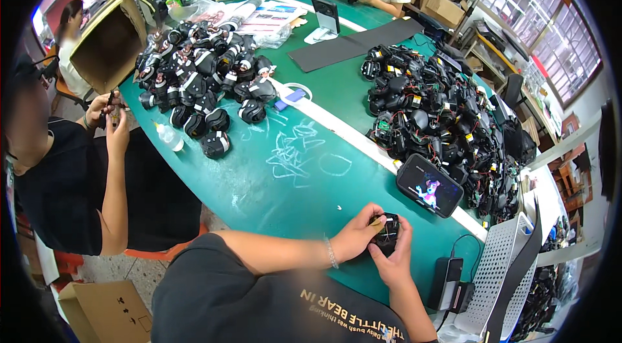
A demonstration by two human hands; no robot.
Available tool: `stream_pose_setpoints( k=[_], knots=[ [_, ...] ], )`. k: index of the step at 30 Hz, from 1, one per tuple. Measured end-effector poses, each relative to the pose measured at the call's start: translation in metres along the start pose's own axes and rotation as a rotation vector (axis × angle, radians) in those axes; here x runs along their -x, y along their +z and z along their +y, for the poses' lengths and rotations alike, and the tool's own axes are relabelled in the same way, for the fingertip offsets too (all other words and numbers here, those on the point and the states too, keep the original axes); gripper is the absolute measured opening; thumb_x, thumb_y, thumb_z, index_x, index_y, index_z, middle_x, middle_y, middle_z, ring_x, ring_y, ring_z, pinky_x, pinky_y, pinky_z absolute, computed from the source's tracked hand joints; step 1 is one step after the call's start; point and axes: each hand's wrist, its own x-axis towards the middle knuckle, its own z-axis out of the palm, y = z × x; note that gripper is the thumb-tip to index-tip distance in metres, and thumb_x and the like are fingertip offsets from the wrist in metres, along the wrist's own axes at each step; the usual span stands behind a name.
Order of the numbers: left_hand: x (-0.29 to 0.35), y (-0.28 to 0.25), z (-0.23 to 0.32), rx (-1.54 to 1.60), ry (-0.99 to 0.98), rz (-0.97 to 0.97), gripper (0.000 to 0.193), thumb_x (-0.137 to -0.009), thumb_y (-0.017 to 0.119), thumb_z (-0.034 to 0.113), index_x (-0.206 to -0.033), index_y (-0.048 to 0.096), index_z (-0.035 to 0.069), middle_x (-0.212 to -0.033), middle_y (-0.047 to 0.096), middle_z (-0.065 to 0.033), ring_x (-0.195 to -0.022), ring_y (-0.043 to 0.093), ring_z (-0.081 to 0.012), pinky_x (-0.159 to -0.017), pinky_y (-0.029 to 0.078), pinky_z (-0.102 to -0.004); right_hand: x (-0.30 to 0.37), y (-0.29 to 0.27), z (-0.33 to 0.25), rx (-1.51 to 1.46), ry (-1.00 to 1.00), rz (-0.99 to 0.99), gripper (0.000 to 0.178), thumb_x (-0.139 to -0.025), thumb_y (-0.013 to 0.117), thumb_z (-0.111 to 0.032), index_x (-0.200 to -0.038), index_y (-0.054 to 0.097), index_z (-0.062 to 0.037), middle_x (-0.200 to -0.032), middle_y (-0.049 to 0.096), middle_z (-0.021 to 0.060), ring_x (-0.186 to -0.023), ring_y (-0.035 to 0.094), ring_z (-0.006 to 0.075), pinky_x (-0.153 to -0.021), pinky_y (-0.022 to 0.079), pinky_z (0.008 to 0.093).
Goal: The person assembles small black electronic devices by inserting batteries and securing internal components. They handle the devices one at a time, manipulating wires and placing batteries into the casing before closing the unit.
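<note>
Black shirt (223, 297) nearest; hands (354, 236) grip black device (389, 231).

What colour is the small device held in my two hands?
The device is mainly black; the head view shows it best.

Light is admitted through a barred window (549, 22); the green surface (278, 207) is divided by a white strip (340, 128), and speckled floor (140, 270) is exposed beside it.
</note>
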Motion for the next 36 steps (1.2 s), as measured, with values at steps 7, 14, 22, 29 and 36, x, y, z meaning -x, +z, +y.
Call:
stream_pose_setpoints(
  k=[7,14,22,29,36],
  knots=[
    [0.005,0.003,0.011,-0.115,0.005,0.035,0.031,-0.096,0.043,0.031,-0.113,0.041,0.006,-0.092,0.047,-0.0043,-0.077,0.046,-0.0096,-0.066,0.04,-0.025,-0.001,-0.003,0.0,0.057,0.008,0.0,0.078,-0.068,0.073,-0.01,-0.13,0.025,-0.0029,-0.109,0.052,0.0139,-0.098,0.053,0.0206,-0.086,0.043,0.0329],
    [0.006,0.003,0.015,-0.142,-0.082,0.038,0.031,-0.095,0.044,0.033,-0.11,0.042,0.005,-0.096,0.045,-0.0058,-0.086,0.047,-0.0123,-0.073,0.043,-0.0269,-0.001,-0.004,-0.004,0.052,0.075,-0.001,0.083,-0.065,0.078,-0.015,-0.128,0.027,-0.0031,-0.103,0.056,0.0151,-0.092,0.058,0.0228,-0.079,0.047,0.0341],
    [0.006,0.003,0.013,-0.085,-0.063,0.03,0.028,-0.094,0.045,0.03,-0.108,0.043,0.005,-0.096,0.043,-0.0037,-0.088,0.044,-0.0097,-0.076,0.041,-0.0251,-0.002,-0.005,-0.006,0.059,0.049,-0.005,0.082,-0.066,0.078,-0.013,-0.128,0.027,-0.0024,-0.101,0.056,0.0145,-0.089,0.057,0.0202,-0.076,0.048,0.0323],
    [0.001,0.005,0.005,-0.055,0.001,0.055,0.017,-0.096,0.046,0.024,-0.102,0.042,0.009,-0.084,0.046,0.0004,-0.073,0.043,-0.0053,-0.06,0.039,-0.0212,-0.002,-0.006,0.0,0.008,0.067,-0.003,0.081,-0.066,0.077,-0.012,-0.129,0.027,-0.0026,-0.104,0.055,0.015,-0.093,0.056,0.0217,-0.081,0.046,0.0338],
    [-0.009,-0.016,0.023,0.556,-0.015,-0.027,0.022,-0.094,0.046,0.029,-0.107,0.046,0.01,-0.104,0.054,-0.0059,-0.097,0.053,-0.0163,-0.083,0.045,-0.0323,-0.007,-0.017,0.002,-0.083,-0.287,0.06,0.085,-0.07,0.071,-0.014,-0.136,0.017,-0.0042,-0.105,0.05,0.0134,-0.093,0.049,0.0212,-0.082,0.039,0.034]
  ],
)
